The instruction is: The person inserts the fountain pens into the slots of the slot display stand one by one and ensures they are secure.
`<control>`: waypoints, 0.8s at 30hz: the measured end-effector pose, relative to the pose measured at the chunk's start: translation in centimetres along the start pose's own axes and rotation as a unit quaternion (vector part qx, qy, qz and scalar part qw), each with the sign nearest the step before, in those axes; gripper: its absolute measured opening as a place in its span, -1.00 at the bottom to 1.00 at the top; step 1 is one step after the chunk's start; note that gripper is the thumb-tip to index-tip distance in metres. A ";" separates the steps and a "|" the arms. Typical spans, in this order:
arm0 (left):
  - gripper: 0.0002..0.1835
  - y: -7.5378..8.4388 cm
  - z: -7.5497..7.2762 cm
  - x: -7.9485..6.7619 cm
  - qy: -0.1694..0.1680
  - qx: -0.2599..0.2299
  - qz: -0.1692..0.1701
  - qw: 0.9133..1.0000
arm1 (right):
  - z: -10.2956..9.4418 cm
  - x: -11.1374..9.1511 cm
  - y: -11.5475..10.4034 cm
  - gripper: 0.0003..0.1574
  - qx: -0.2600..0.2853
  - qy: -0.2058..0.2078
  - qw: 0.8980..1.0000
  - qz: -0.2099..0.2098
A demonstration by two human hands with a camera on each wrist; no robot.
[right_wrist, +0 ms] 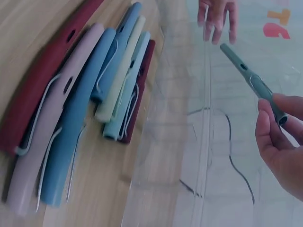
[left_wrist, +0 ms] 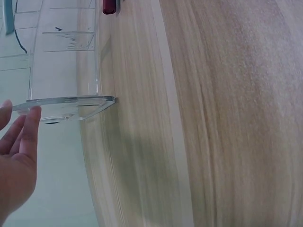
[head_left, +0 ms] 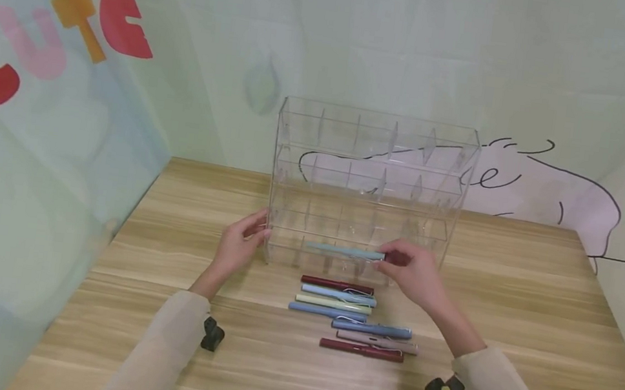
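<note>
One teal pen (head_left: 343, 250) is pinched at one end between thumb and fingers of the right hand (head_left: 414, 272), before the lower rack (head_left: 375, 160), its free end toward nine o'clock; the left hand (head_left: 239, 241), nearly straight-fingered and gripping nothing, touches the rack's side at eight o'clock. Seven pens (head_left: 334, 304) lie on the tabletop (head_left: 539, 301) at the rack's six o'clock. Held so, the pen could pivot and snag a divider, and a push could slide the lightly steadied rack.
</note>
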State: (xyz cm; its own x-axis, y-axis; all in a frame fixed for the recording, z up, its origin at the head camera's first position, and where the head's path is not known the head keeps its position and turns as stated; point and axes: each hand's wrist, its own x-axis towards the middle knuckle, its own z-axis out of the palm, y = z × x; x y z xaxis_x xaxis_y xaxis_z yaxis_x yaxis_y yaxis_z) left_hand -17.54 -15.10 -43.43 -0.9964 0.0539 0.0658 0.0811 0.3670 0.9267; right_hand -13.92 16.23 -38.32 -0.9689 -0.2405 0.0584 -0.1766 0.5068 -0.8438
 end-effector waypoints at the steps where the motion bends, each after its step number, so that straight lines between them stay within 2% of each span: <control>1: -0.52 0.0 0.0 0.0 0.000 0.001 -0.001 1.000 | 0.5 0.4 -0.2 -0.77 -0.002 0.001 1.000 -0.003; 5: -0.51 0.1 0.0 0.0 0.002 0.004 -0.003 1.000 | 2.2 1.8 -0.9 -0.77 -0.017 0.005 1.000 -0.017; 10: -0.51 0.1 0.0 0.0 0.004 0.007 -0.007 1.000 | 4.3 2.9 -1.3 -0.77 -0.011 0.015 0.999 -0.032; 16: -0.52 -0.1 0.1 0.1 0.002 0.008 -0.007 1.000 | 6.3 3.5 -1.5 -0.79 -0.001 0.027 0.999 -0.016; 24: -0.52 -0.1 0.0 0.0 0.004 0.004 0.003 1.000 | 7.9 3.9 -1.8 -0.78 0.025 0.049 0.998 -0.006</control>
State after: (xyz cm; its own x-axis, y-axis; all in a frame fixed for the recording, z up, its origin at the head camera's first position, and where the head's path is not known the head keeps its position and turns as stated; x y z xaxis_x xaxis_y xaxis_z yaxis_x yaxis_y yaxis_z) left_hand -17.53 -15.15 -43.56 -0.9960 0.0497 0.0747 0.0880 0.3746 0.9230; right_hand -16.00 7.79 -40.78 -0.9793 -0.1637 0.1191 -0.1827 0.4614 -0.8682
